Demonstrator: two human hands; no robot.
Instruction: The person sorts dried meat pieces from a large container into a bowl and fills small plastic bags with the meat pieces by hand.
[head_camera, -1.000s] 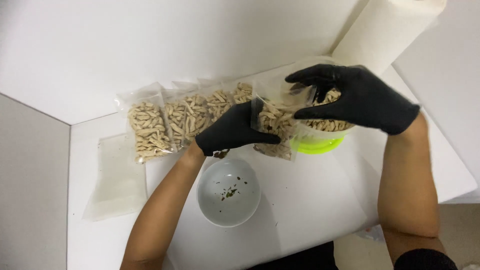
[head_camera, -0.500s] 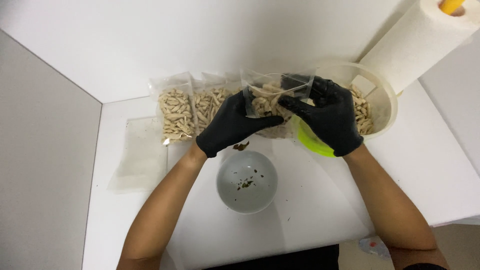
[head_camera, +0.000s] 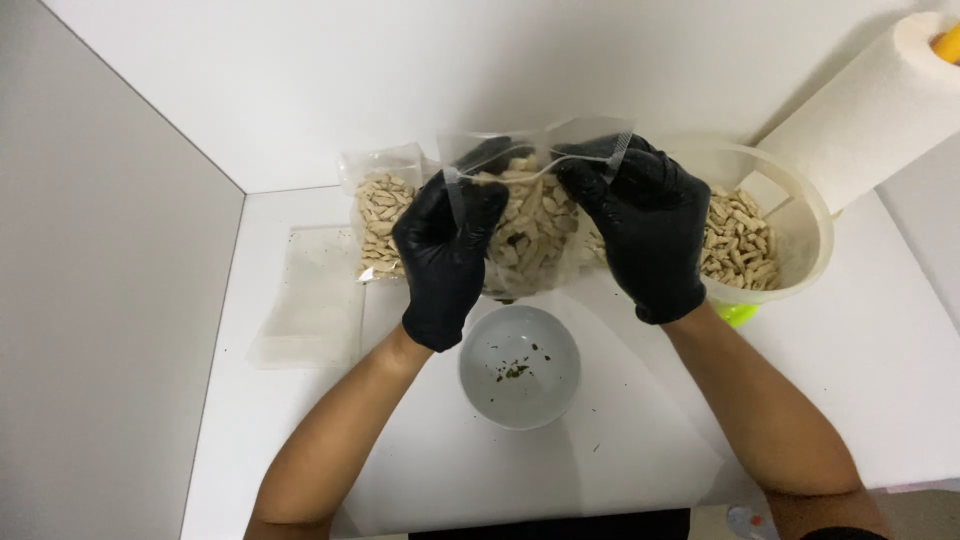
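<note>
Both my hands wear black gloves and hold up a clear plastic bag (head_camera: 528, 225) filled with pale beige seeds, above the table. My left hand (head_camera: 447, 258) grips the bag's left top corner and my right hand (head_camera: 645, 228) grips its right top edge. Below the bag sits a small white bowl (head_camera: 520, 367) with a few green specks inside. Behind my right hand stands a large translucent tub (head_camera: 790, 222) holding more of the same seeds.
Another filled seed bag (head_camera: 380, 222) lies at the back left. Empty clear bags (head_camera: 308, 298) lie flat to the left. A paper towel roll (head_camera: 865, 105) stands at the back right. A lime-green object (head_camera: 738, 314) peeks out under the tub. Walls close in at the left and the back.
My right hand left the tub and joined the left on the bag. The bag has been lifted upright in front of me, with both hands at its top edge.
</note>
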